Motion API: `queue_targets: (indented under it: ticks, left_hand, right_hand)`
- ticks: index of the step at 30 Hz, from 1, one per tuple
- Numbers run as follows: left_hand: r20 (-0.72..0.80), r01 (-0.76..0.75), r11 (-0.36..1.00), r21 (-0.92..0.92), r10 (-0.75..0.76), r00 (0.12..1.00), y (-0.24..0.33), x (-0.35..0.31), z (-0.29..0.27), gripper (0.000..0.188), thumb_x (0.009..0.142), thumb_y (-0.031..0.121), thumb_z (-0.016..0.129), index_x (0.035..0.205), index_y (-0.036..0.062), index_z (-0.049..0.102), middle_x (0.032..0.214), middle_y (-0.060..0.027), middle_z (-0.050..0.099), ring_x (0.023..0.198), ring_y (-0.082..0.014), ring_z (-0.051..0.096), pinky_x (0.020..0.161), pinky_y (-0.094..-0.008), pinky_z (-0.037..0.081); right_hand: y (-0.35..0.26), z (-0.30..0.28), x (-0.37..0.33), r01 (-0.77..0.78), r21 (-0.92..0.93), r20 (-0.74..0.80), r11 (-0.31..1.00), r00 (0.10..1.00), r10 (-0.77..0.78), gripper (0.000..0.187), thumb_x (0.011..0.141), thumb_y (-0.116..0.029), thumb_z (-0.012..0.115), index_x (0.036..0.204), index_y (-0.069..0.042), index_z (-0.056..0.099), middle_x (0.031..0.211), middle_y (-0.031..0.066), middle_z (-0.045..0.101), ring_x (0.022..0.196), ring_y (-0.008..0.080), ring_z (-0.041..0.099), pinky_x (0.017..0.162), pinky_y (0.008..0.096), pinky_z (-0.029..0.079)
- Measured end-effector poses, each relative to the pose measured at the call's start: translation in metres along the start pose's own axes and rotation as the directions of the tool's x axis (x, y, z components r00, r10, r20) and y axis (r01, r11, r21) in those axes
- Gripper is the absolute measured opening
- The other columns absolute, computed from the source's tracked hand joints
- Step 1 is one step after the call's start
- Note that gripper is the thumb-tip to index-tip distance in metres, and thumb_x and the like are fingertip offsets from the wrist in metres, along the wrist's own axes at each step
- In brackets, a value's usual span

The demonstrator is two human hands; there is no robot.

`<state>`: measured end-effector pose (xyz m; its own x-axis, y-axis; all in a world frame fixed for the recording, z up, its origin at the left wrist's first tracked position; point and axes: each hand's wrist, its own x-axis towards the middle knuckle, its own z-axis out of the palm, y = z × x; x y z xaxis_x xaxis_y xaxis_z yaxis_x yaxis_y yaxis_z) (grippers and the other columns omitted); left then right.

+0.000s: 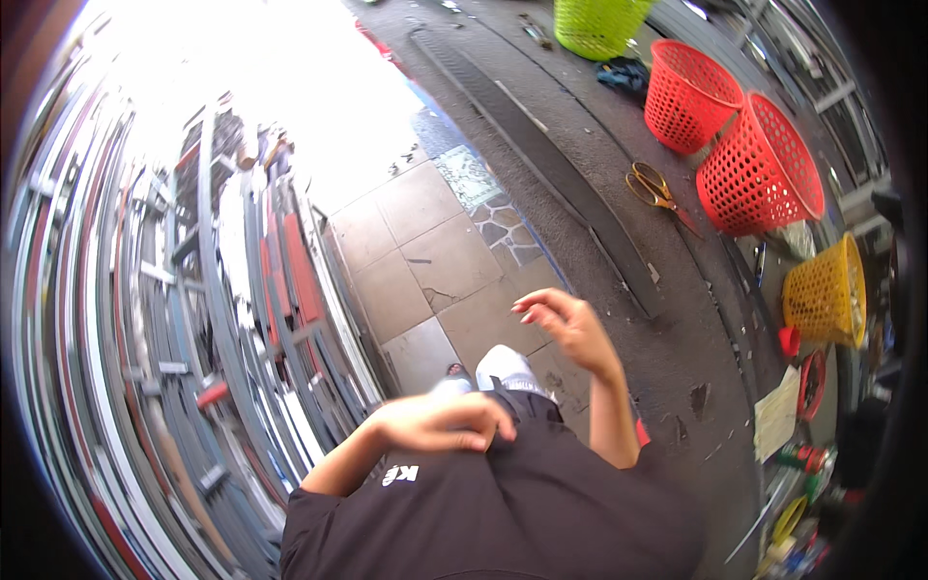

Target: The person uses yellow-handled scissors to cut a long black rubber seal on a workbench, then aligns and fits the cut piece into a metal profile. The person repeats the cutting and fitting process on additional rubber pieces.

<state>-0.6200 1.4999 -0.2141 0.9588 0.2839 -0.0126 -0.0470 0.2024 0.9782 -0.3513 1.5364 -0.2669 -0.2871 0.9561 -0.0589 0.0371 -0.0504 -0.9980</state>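
- the left hand is blurred, held in front of the dark shirt, fingers loosely bent and half open; nothing shows in its grasp, and i cannot tell if it touches the cloth.
- the right hand is raised over the tiled floor, just beside the counter; it is partly open, fingers curved, with nothing visible in it.
- the long dark strip lies flat on the counter, its near end close to the right hand but apart from it.
- orange-handled scissors lie farther right, between the strip and two red baskets.
- a lime green basket stands beyond the red pair, a yellow basket nearer the person.
- a pale sheet lies below the yellow basket.
- at left, racks hold many long, narrow lengths of material.
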Motion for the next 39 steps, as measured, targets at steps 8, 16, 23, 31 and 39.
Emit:
queue_targets:
  ticks: [8, 16, 23, 31, 39]
  left_hand:
    - [0.423, -0.058, 0.925, 0.375, -0.115, 0.899, -0.05, 0.118, -0.19, 0.044, 0.108, 0.033, 0.048, 0.143, 0.0066, 0.054, 0.137, -0.0147, 0.06, 0.131, -0.0291, 0.053, 0.112, -0.0434, 0.037]
    - [0.333, 0.188, 0.86, 0.475, -0.373, 0.866, -0.07, 0.154, -0.313, 0.047, 0.108, 0.039, 0.041, 0.142, 0.0107, 0.059, 0.148, -0.0195, 0.051, 0.139, -0.0369, 0.045, 0.118, -0.0438, 0.033]
    - [0.341, 0.459, 0.551, 0.697, -0.818, 0.464, -0.1, 0.202, -0.427, 0.062, 0.104, 0.053, 0.05, 0.14, 0.0024, 0.057, 0.142, -0.013, 0.06, 0.137, -0.0241, 0.05, 0.116, -0.0363, 0.035]
    - [0.405, 0.095, 0.497, 0.862, -0.79, 0.461, -0.119, 0.263, -0.438, 0.057, 0.102, 0.05, 0.053, 0.131, 0.0027, 0.062, 0.135, -0.0153, 0.062, 0.129, -0.0268, 0.055, 0.11, -0.0388, 0.041]
    - [0.204, 0.059, 0.3, 0.952, -0.768, 0.607, -0.109, 0.275, -0.391, 0.05, 0.101, 0.046, 0.055, 0.125, 0.0041, 0.067, 0.125, -0.0178, 0.066, 0.12, -0.031, 0.06, 0.103, -0.0415, 0.046]
  right_hand:
    - [-0.031, -0.103, 0.067, -0.299, -0.32, -0.717, 0.899, 0.697, -0.023, 0.025, 0.105, -0.02, 0.057, 0.113, 0.0, 0.069, 0.102, 0.0074, 0.071, 0.087, 0.0103, 0.062, 0.081, 0.027, 0.05]
    - [0.017, -0.151, 0.156, -0.693, -0.565, -0.824, 0.448, 0.505, -0.257, 0.029, 0.096, -0.022, 0.066, 0.119, -0.005, 0.066, 0.118, 0.0152, 0.066, 0.115, 0.0363, 0.06, 0.097, 0.0463, 0.049]
    - [0.041, -0.133, 0.157, -0.898, -0.07, -0.966, 0.435, -0.048, -0.254, 0.026, 0.086, -0.016, 0.076, 0.094, -0.001, 0.055, 0.099, 0.0164, 0.059, 0.096, 0.0385, 0.06, 0.082, 0.0468, 0.05]
    - [0.032, -0.137, 0.138, -0.786, 0.244, -0.964, 0.569, -0.262, 0.05, 0.031, 0.081, -0.02, 0.078, 0.097, 0.004, 0.067, 0.092, 0.025, 0.071, 0.091, 0.0423, 0.07, 0.082, 0.0481, 0.055]
    - [-0.001, -0.035, 0.081, 0.417, 0.081, -0.98, 0.905, -0.132, 0.149, 0.017, 0.094, -0.01, 0.072, 0.087, -0.003, 0.058, 0.067, 0.0009, 0.058, 0.053, 0.0082, 0.056, 0.05, 0.0256, 0.047]
